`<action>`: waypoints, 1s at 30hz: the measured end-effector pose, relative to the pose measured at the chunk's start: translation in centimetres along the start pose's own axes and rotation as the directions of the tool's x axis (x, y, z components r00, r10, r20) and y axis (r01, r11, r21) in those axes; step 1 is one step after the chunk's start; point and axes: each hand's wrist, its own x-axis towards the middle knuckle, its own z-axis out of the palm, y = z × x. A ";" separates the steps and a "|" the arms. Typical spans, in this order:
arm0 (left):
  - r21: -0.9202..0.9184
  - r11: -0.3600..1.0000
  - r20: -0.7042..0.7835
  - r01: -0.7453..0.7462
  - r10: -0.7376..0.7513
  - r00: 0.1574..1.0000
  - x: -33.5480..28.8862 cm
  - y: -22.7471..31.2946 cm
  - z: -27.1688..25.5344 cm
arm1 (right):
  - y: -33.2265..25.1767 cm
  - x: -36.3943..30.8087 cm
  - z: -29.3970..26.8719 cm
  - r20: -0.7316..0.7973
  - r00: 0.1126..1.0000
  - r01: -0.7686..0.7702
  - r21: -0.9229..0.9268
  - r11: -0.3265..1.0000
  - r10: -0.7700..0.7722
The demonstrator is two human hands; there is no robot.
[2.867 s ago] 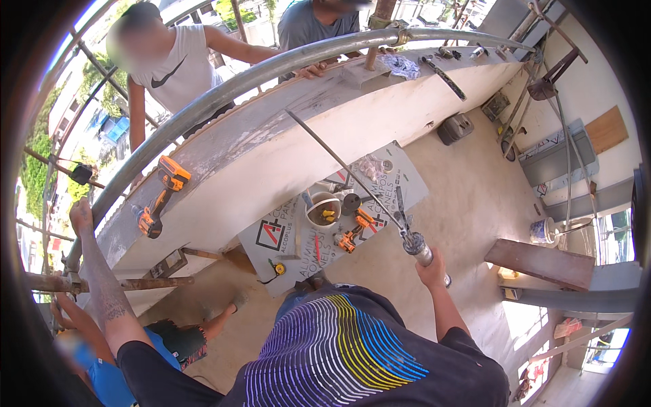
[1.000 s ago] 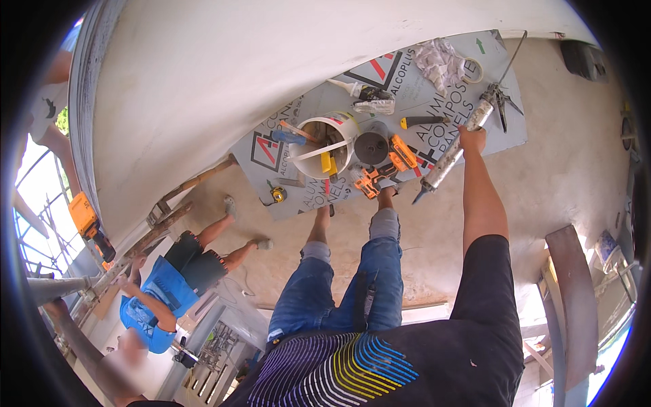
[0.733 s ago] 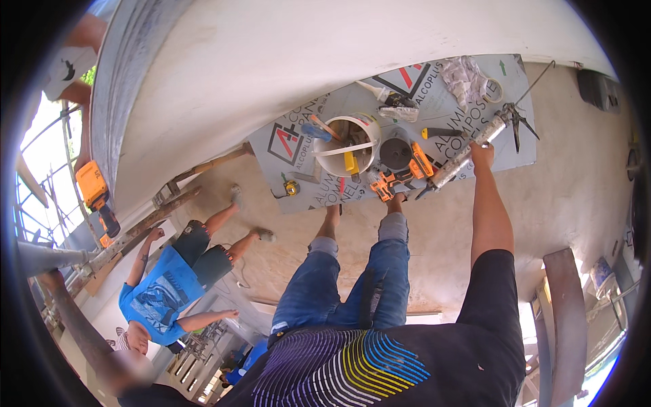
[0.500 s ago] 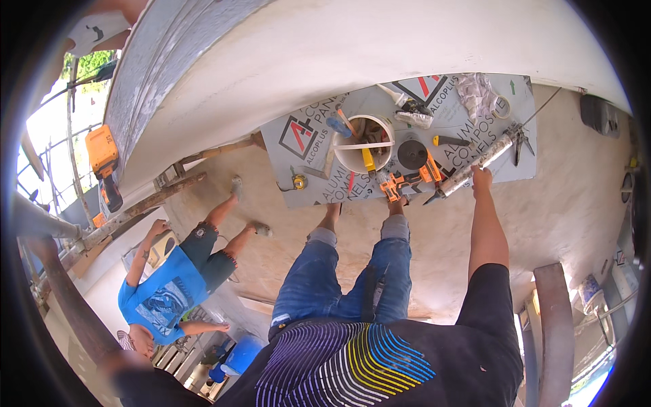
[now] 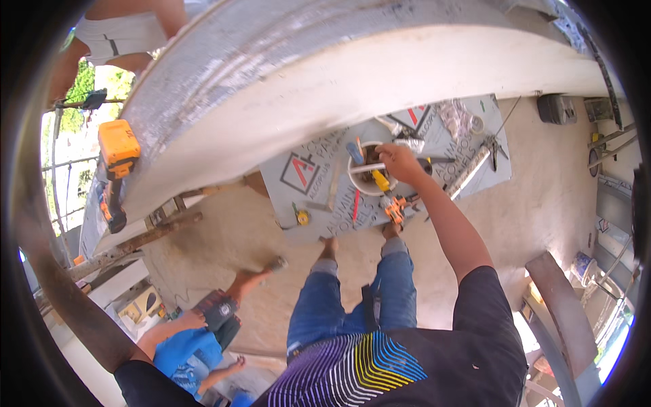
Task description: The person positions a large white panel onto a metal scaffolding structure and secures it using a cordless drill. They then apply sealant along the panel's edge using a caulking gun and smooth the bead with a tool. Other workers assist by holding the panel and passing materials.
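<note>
My right hand reaches over the white bucket at its right rim. Its fingers curl down into the bucket; what they grip is hidden. Inside the bucket are a yellow-handled tool and a blue-ended tool, with a white bar across the top. A caulking gun lies on the panel sheet, right of my right forearm. An orange power tool lies just below the bucket. My left arm stretches up along the left edge, where its hand is dark and blurred.
A yellow tape measure and a set square lie on the sheet. A cordless drill sits by the curved wall panel on the left. A person in a blue shirt stands lower left; another person's legs show top left.
My right hand has left the caulking gun, which stays on the sheet, and moved left to the bucket. The view has shifted. The person in blue has moved lower in the picture.
</note>
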 end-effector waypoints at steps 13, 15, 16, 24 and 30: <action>0.411 0.475 0.108 -0.778 0.822 0.559 -17.4 -2.3 4.4 | 9.4 12.1 9.8 0.522 0.571 0.217 -0.841 0.496 0.634; 0.415 0.608 0.246 -0.677 0.641 0.727 -17.9 -4.5 5.3 | 10.0 11.6 10.0 0.525 0.550 0.255 -0.846 0.468 0.649; 0.436 0.680 0.291 -0.589 0.513 0.807 -17.2 -5.5 5.9 | 9.9 11.7 10.1 0.533 0.543 0.284 -0.844 0.455 0.649; 0.277 0.959 0.462 -0.059 -0.079 0.883 -11.9 -10.2 8.4 | 10.2 12.1 10.6 0.358 0.405 -0.008 -0.919 0.394 0.842; 0.451 0.829 0.514 -0.332 0.063 0.855 -12.5 -10.7 8.0 | 8.8 10.9 9.9 0.459 0.561 0.216 -0.885 0.413 0.690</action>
